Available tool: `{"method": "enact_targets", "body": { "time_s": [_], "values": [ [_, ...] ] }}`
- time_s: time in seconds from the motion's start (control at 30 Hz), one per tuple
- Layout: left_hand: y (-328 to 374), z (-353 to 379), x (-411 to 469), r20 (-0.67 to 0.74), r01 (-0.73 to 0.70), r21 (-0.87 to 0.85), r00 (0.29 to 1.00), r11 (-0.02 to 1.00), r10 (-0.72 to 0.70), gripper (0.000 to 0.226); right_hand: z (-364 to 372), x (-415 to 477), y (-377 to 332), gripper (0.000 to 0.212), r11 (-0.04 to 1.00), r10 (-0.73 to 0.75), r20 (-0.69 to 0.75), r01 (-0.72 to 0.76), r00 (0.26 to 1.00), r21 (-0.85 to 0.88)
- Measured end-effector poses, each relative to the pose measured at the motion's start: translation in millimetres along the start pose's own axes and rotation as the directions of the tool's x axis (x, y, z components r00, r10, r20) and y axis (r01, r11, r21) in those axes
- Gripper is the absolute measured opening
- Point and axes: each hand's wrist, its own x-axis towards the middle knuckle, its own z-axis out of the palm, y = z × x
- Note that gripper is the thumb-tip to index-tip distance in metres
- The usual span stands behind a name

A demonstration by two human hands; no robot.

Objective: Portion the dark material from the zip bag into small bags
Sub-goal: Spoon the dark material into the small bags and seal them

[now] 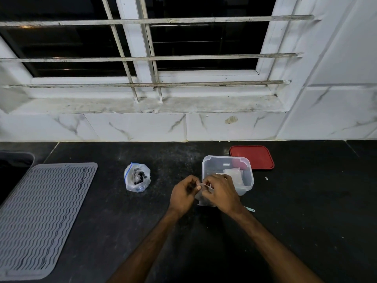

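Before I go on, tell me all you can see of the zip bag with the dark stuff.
The zip bag is clear, crumpled thin plastic with a blue zip strip along its upper left edge. Dark lumps sit inside. It stands slumped on the black counter, between the grey ribbed mat and the left hand. Only the counter touches it. Sealed or not, I cannot tell.

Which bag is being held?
The small clear bag, pinched between left hand and right hand. The zip bag stands untouched to the left; spare bags lie in the container.
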Motion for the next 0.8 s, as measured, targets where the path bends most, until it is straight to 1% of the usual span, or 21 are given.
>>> {"method": "enact_targets", "body": {
  "time_s": [0.13,0.23,0.33,0.43,0.5,0.6,0.7,0.8],
  "values": [
    [-1.4,-2.5,0.4,-0.057,0.046,-0.053,0.997,0.997,-0.049,0.01,3.5,-2.4,5.2,0.008,0.998,0.002,-0.019,0.0,1.0,0.065],
    [-5.2,-6.5,3.1,-0.075,0.061,-0.066,0.995,0.996,-0.066,0.01,0.2,-5.7,11.6,0.001,0.999,0.016,-0.061,-0.014,0.998,0.034],
    [-3.7,-2.2,4.4,-0.043,0.059,-0.066,0.997,0.996,-0.062,0.008,-3.9,-6.6,12.4,0.012,0.998,0.033,-0.12,-0.04,0.992,-0.053],
    [-3.0,3.4,6.2,-0.068,0.051,-0.086,0.996,0.995,-0.057,0.009,-7.4,-4.8,9.3,0.017,0.993,0.044,-0.139,-0.058,0.989,-0.1],
    [-4.6,4.9,7.3,-0.083,0.049,-0.076,0.995,0.996,-0.056,0.009,-7.7,-4.4,11.3,0.015,0.997,0.056,-0.124,-0.062,0.991,-0.045],
    [-1.9,6.9,4.0,-0.111,0.082,-0.083,0.99,0.993,-0.091,0.009,-8.8,-4.8,19.6,0.006,0.984,0.134,-0.066,-0.124,0.989,0.131],
    [-0.8,14.2,-2.5,-0.152,0.114,-0.111,0.98,0.987,-0.13,0.009,-13.0,-11.3,24.7,0.007,0.972,0.204,-0.056,-0.195,0.977,0.13],
    [-12.8,23.3,-7.3,-0.142,0.181,-0.064,0.972,0.981,-0.189,0.009,-12.2,-20.7,26.6,0.009,0.962,0.264,-0.019,-0.262,0.964,0.078]
  ]
}}
